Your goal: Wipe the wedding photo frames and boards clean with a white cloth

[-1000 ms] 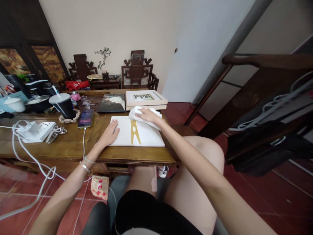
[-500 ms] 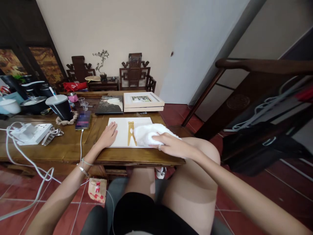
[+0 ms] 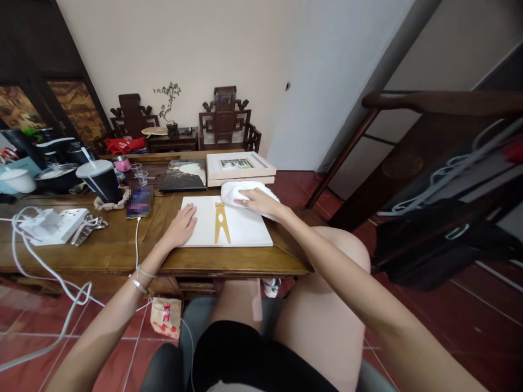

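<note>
A white board (image 3: 245,231) with a gold clothespin-shaped figure (image 3: 221,222) lies flat near the front edge of the wooden table (image 3: 102,239). My left hand (image 3: 182,224) rests open and flat on the board's left edge. My right hand (image 3: 260,201) presses a crumpled white cloth (image 3: 237,191) onto the board's far right corner, fingers closed over it.
Behind the board lie a dark picture (image 3: 183,174) and a stacked white frame (image 3: 239,167). To the left are a phone (image 3: 139,201) on a cable, a black cup with straw (image 3: 100,179), a white power strip (image 3: 53,225) and pots. A dark wooden chair arm (image 3: 429,100) stands at right.
My right hand has swept the cloth from the board's near right side back up to its far right corner. My left hand has stayed on the left edge.
</note>
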A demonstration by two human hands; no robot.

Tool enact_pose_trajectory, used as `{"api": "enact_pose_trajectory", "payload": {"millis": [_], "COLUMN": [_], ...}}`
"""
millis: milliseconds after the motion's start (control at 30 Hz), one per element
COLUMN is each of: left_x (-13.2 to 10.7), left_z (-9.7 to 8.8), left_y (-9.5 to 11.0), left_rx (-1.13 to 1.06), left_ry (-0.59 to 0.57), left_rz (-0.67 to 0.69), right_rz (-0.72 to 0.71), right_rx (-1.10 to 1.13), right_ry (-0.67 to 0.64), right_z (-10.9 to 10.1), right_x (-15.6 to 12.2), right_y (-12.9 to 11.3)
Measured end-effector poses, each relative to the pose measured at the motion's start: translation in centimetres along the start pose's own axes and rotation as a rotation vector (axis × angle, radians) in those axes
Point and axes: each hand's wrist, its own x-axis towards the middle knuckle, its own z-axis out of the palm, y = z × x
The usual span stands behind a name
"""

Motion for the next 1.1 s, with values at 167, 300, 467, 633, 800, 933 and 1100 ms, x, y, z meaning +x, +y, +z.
{"api": "enact_pose_trajectory", "payload": {"millis": [167,300,467,633,800,933,1100], "left_x": [0.2,0.2,0.3,0.3,0.1,0.1,0.2], "left_z": [0.3,0.5,0.6,0.6,0.4,0.2,0.3], "left_y": [-0.1,-0.2,-0.4,-0.6,-0.3,0.0,0.2], "left_rx": [0.008,0.014,0.019,0.009,0.002,0.016,0.036], "left_ry": [0.01,0.02,0.028,0.023,0.017,0.012,0.015], "left_rz": [-0.001,0.008,0.018,0.017,-0.007,-0.01,-0.002], "right_rz": [-0.086,-0.137,-0.085,-0.009,0.019,-0.083,-0.092], "right_rx": [-0.019,0.04,0.107,0.066,-0.049,-0.111,-0.065], "right_ry": [-0.152,-0.265,-0.257,-0.127,-0.013,-0.026,-0.123], "right_z": [-0.5,-2.5,-4.1,-2.7,-0.2,1.3,0.2], "right_x": [-6.4,-11.1,-9.7,-2.6,0.4,-3.7,-12.0], "right_y": [-1.4,-4.1,-5.4,-2.2,-0.4,-1.2,-4.0]}}
